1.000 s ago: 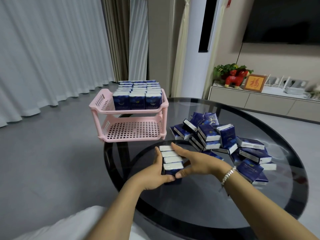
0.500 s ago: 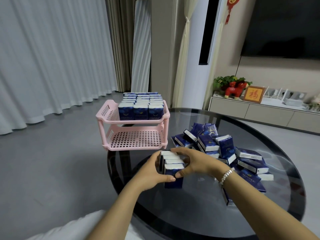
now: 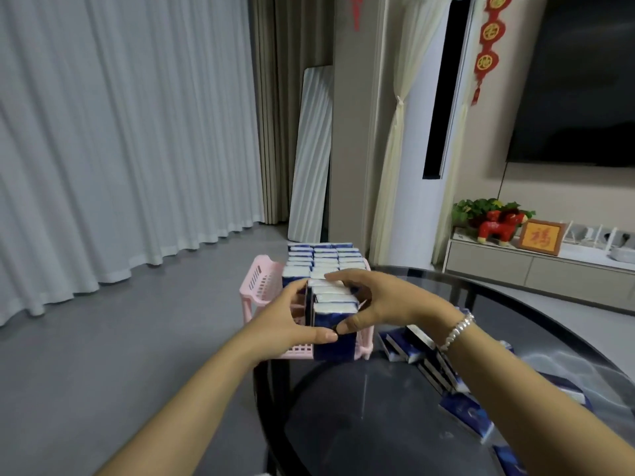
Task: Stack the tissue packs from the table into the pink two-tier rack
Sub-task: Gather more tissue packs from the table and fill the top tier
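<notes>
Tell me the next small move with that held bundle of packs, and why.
Probably lower the held row of tissue packs forward into the pink rack's lower tier. Both hands, left hand and right hand, clamp it just in front of the rack, and the packs in the top tier already fill most of it.

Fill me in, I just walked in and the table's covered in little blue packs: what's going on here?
A person is moving tissue packs into a pink two-tier rack. Both hands, left hand and right hand, grip a row of upright packs held in the air in front of the rack. The top tier already carries rows of packs. More loose packs lie on the dark glass table at the right.
</notes>
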Motion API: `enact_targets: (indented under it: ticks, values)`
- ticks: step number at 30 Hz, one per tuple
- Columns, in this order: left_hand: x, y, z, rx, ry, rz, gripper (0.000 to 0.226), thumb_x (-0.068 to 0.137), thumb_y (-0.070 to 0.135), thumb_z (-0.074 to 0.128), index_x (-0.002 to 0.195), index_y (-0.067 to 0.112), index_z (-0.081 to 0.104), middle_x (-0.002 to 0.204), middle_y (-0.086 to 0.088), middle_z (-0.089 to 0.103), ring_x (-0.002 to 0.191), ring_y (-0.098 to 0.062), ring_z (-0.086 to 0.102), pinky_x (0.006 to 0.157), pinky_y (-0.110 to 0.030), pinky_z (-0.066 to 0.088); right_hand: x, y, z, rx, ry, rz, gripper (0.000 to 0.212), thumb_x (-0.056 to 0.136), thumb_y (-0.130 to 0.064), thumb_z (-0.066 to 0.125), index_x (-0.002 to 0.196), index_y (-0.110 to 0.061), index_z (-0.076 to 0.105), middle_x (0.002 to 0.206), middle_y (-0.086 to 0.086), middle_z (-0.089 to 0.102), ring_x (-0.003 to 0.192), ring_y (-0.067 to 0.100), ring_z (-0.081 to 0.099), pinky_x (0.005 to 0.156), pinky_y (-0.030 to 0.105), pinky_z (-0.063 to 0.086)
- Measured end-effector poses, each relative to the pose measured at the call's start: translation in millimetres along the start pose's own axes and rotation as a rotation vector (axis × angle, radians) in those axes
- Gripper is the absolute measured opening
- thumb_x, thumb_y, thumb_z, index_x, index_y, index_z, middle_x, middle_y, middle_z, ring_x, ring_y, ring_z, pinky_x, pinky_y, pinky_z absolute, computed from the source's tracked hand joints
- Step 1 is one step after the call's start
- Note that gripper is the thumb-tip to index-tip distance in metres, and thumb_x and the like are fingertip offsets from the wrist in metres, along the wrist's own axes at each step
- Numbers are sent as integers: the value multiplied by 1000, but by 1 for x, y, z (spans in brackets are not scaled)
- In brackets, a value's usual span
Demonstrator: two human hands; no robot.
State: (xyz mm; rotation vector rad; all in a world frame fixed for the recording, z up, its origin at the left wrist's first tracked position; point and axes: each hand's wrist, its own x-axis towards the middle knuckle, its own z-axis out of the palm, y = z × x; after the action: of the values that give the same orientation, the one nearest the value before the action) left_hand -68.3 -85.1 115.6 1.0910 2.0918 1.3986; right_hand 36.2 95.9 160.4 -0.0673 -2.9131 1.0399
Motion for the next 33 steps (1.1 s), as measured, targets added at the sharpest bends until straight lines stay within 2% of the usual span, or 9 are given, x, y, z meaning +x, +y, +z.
enact_targets:
  ticks: [2, 4, 7, 10, 18, 23, 26, 30, 33]
  values:
    - [8, 5, -20, -16, 18, 22, 87, 62, 24, 88, 132, 36, 38, 125, 14, 55, 115, -4, 54, 102, -30, 45, 21, -10, -6, -6, 1, -18, 91, 54, -52, 80, 134, -40, 40, 131, -13, 51, 107, 10, 60, 98, 37, 48]
    - [18, 7, -40, -19, 37, 27, 90, 62, 22, 88, 133, 38, 36, 123, 16, 55, 116, -5, 54, 103, -33, 45, 41, -20, -10, -26, 8, -41, 92, 54, -53, 79, 135, -39, 39, 131, -14, 51, 102, 11, 63, 95, 39, 50]
    - [35, 3, -67, -28, 57, 27, 95, 52, 29, 90, 131, 43, 37, 126, 13, 54, 118, -9, 54, 102, -37, 47, 70, -31, -13, -30, 30, -67, 86, 63, -43, 81, 137, -36, 38, 130, -14, 51, 97, 10, 64, 91, 35, 52]
    - [52, -4, -90, -43, 63, 11, 92, 61, 20, 88, 134, 41, 37, 128, 10, 54, 119, -10, 54, 102, -37, 47, 100, -36, -15, -22, 35, -70, 82, 67, -34, 82, 137, -33, 39, 130, -13, 50, 100, 11, 62, 92, 33, 52]
    - [111, -26, -142, -88, 83, 18, 90, 75, 6, 77, 145, 33, 28, 133, 15, 43, 125, -1, 38, 102, -25, 37, 194, -33, -15, -15, 91, -59, 86, 62, -40, 82, 136, -38, 38, 133, -9, 49, 105, 11, 58, 97, 38, 48]
    - [153, -56, -147, -67, 47, -21, 92, 75, 7, 77, 147, 30, 25, 145, 10, 42, 128, -3, 39, 108, -29, 36, 232, -18, -13, -75, 53, 20, 86, 69, -31, 81, 140, -32, 33, 140, -5, 41, 107, 13, 53, 96, 30, 45]
    - [170, -73, -143, -32, 23, -40, 94, 75, 11, 78, 148, 30, 23, 150, 9, 37, 135, -5, 34, 112, -32, 33, 245, -5, -7, -137, 40, 70, 91, 69, -33, 80, 144, -31, 28, 144, -3, 39, 120, 16, 46, 99, 27, 39]
    - [180, -91, -133, 0, -26, -59, 91, 76, 13, 78, 148, 28, 24, 148, 9, 38, 124, -4, 41, 98, -20, 38, 250, 13, 2, -271, -7, 156, 94, 67, -43, 80, 144, -35, 26, 133, -5, 40, 128, 18, 40, 105, 29, 35]
    - [184, -99, -128, 19, -85, -58, 87, 78, 7, 75, 146, 27, 25, 138, 14, 46, 116, 0, 47, 87, -10, 44, 248, 18, 9, -315, -31, 169, 91, 72, -41, 76, 146, -31, 23, 121, -5, 34, 130, 17, 33, 108, 28, 31]
